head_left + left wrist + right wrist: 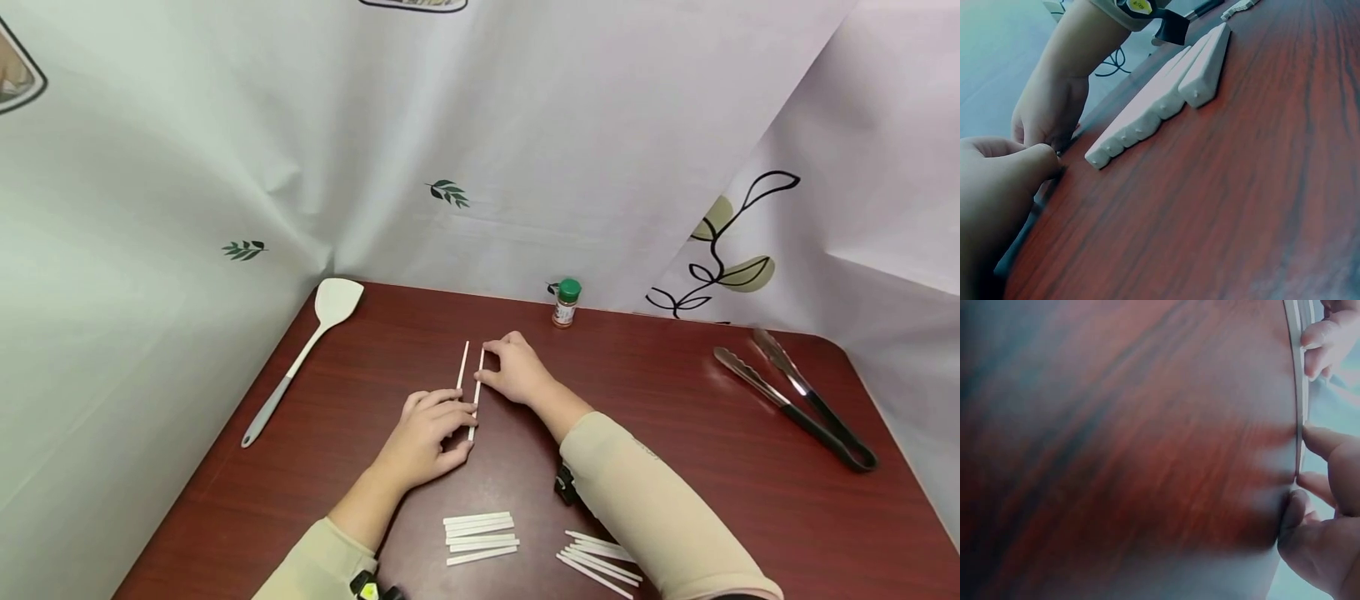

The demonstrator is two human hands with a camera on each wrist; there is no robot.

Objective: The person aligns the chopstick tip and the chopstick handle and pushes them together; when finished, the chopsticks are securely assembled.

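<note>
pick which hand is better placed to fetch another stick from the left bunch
Left, probably: the left hand is nearer the left bunch; the right hand is farther off, at the far end of a white stick.

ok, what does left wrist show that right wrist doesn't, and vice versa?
Left wrist only: a side-by-side row of white sticks on the table, end faces toward the camera; part of another white stick group at the top edge; and a black device by the right sleeve cuff.

Right wrist only: a long white stick running up the right side of the frame, with fingers at it.

Both: the tabletop and parts of the left hand and right hand, each larger in its own wrist view.
</note>
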